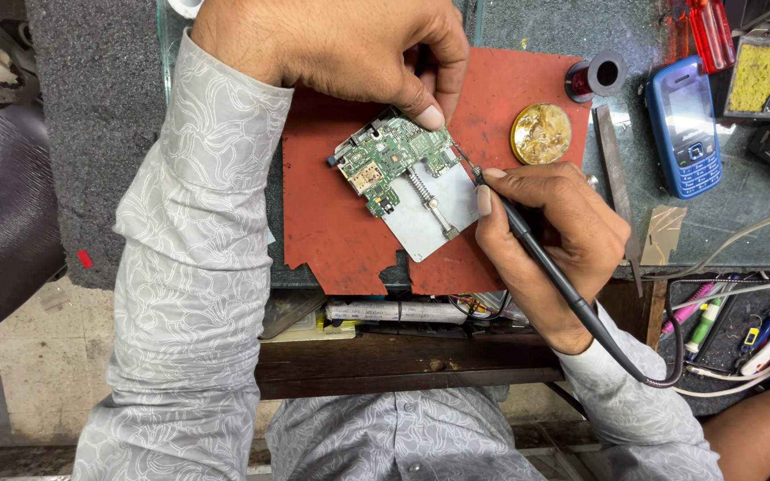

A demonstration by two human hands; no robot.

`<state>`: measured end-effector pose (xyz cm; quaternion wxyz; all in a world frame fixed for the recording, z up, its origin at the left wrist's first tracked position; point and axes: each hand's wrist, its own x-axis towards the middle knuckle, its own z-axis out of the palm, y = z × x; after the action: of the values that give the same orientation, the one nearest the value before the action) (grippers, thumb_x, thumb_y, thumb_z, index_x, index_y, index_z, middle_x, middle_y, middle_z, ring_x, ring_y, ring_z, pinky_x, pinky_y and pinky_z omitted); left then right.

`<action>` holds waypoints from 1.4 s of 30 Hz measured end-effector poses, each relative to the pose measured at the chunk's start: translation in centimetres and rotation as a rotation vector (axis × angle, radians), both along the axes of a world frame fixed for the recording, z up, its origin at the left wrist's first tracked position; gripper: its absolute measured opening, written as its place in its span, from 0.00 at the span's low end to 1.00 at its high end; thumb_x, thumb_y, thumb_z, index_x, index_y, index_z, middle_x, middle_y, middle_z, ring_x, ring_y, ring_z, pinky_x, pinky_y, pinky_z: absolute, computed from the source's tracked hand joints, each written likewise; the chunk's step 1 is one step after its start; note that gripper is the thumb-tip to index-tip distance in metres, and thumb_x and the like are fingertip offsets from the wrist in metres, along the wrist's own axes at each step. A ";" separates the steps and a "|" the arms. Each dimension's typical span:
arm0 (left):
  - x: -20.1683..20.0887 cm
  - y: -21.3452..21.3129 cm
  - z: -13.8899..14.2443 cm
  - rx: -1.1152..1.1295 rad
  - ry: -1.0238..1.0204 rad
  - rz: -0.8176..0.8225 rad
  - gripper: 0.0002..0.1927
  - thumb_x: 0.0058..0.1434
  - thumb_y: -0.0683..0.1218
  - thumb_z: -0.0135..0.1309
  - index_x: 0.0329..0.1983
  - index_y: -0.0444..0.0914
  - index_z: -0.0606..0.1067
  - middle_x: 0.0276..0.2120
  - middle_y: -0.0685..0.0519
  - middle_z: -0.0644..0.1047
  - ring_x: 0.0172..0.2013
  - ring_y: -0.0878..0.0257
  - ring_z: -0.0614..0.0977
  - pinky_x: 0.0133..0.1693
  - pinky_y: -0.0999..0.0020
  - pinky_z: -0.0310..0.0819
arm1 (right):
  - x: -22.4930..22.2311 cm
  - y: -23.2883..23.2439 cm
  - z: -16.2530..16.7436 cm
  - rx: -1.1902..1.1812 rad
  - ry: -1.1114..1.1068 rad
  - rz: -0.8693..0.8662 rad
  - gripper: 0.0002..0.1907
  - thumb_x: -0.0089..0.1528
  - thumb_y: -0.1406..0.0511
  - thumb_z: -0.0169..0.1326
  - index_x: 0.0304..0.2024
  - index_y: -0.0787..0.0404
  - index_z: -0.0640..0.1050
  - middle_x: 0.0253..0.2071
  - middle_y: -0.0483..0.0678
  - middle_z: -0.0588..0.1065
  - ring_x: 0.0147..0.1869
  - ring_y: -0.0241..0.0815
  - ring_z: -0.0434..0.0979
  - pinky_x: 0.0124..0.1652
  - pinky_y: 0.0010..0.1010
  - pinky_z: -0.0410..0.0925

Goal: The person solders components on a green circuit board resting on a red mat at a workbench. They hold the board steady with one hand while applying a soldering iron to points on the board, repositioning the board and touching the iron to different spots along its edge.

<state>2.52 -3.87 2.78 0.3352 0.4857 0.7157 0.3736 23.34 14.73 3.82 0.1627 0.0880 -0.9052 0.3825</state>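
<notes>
Tin [541,134] of brass wool beside soldering hands' board [391,153].

Looked like a small phone repair bench: a bare circuit board [392,158] clamped on a red mat [331,232], soldering iron [536,258], solder tin [541,134], screwdrivers [710,31], a blue keypad phone [686,125].

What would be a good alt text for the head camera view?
A left hand steadies a green circuit board clamped on a metal holder, while the right hand touches a soldering iron to its edge, above a red mat. A blue phone lies nearby.
</notes>
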 end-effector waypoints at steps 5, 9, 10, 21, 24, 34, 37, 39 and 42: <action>0.0 0.0 0.0 -0.003 -0.010 0.000 0.09 0.59 0.48 0.64 0.37 0.39 0.81 0.28 0.56 0.82 0.29 0.68 0.81 0.30 0.71 0.74 | 0.0 0.0 0.0 -0.009 -0.015 -0.020 0.07 0.67 0.74 0.65 0.45 0.68 0.79 0.42 0.53 0.81 0.39 0.37 0.80 0.37 0.23 0.69; 0.0 0.0 -0.1 0.013 -0.014 -0.008 0.09 0.59 0.48 0.64 0.37 0.38 0.81 0.28 0.57 0.82 0.29 0.68 0.81 0.30 0.71 0.75 | 0.1 0.0 0.1 -0.006 -0.022 -0.022 0.07 0.67 0.74 0.65 0.45 0.69 0.79 0.42 0.53 0.81 0.39 0.37 0.80 0.37 0.22 0.70; 0.0 0.1 -0.1 0.020 -0.011 -0.013 0.09 0.59 0.48 0.64 0.37 0.38 0.81 0.28 0.57 0.82 0.29 0.68 0.82 0.30 0.71 0.75 | 0.0 0.0 0.1 -0.007 -0.020 -0.018 0.07 0.67 0.74 0.65 0.45 0.69 0.79 0.42 0.53 0.80 0.40 0.37 0.80 0.37 0.22 0.70; 0.0 0.0 -0.1 -0.002 -0.018 0.001 0.09 0.59 0.49 0.64 0.37 0.39 0.81 0.28 0.56 0.81 0.29 0.68 0.81 0.30 0.71 0.74 | 0.0 -0.1 0.1 -0.004 -0.017 -0.014 0.07 0.67 0.74 0.65 0.45 0.69 0.79 0.41 0.53 0.80 0.40 0.37 0.80 0.38 0.22 0.70; -0.1 0.0 -0.1 0.016 -0.008 -0.003 0.09 0.59 0.48 0.65 0.37 0.38 0.81 0.28 0.56 0.82 0.29 0.68 0.81 0.30 0.71 0.74 | 0.0 -0.1 0.0 -0.001 -0.012 -0.010 0.07 0.67 0.74 0.65 0.45 0.68 0.79 0.41 0.53 0.80 0.40 0.37 0.80 0.38 0.23 0.70; -0.2 0.2 -0.5 0.048 -0.038 -0.016 0.09 0.59 0.48 0.65 0.38 0.38 0.81 0.29 0.56 0.82 0.30 0.68 0.81 0.30 0.71 0.74 | 0.0 0.0 0.0 -0.008 -0.018 -0.013 0.07 0.67 0.74 0.65 0.45 0.69 0.79 0.42 0.53 0.81 0.41 0.37 0.81 0.39 0.23 0.71; -0.2 0.1 -0.5 0.025 -0.015 -0.012 0.09 0.58 0.48 0.65 0.37 0.38 0.81 0.28 0.56 0.82 0.29 0.68 0.81 0.30 0.71 0.74 | 0.0 0.1 0.0 -0.008 -0.016 -0.003 0.06 0.67 0.74 0.65 0.43 0.69 0.79 0.42 0.53 0.81 0.41 0.37 0.81 0.39 0.23 0.71; -0.2 0.1 -0.5 0.023 -0.034 -0.012 0.09 0.59 0.48 0.65 0.37 0.38 0.81 0.28 0.56 0.82 0.29 0.68 0.81 0.30 0.71 0.75 | 0.0 0.0 0.1 -0.008 -0.029 -0.023 0.06 0.67 0.74 0.65 0.43 0.69 0.79 0.43 0.53 0.81 0.39 0.37 0.80 0.37 0.22 0.70; -0.2 0.2 -0.6 0.030 -0.047 -0.016 0.09 0.58 0.48 0.65 0.37 0.38 0.81 0.28 0.56 0.82 0.29 0.68 0.81 0.30 0.71 0.75 | 0.0 -0.1 0.1 -0.009 -0.024 -0.023 0.07 0.67 0.74 0.65 0.45 0.69 0.79 0.42 0.53 0.81 0.40 0.37 0.80 0.38 0.22 0.70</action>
<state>2.30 -3.62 2.20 0.3477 0.4876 0.6979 0.3927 23.32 14.65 3.96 0.1564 0.0724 -0.9064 0.3856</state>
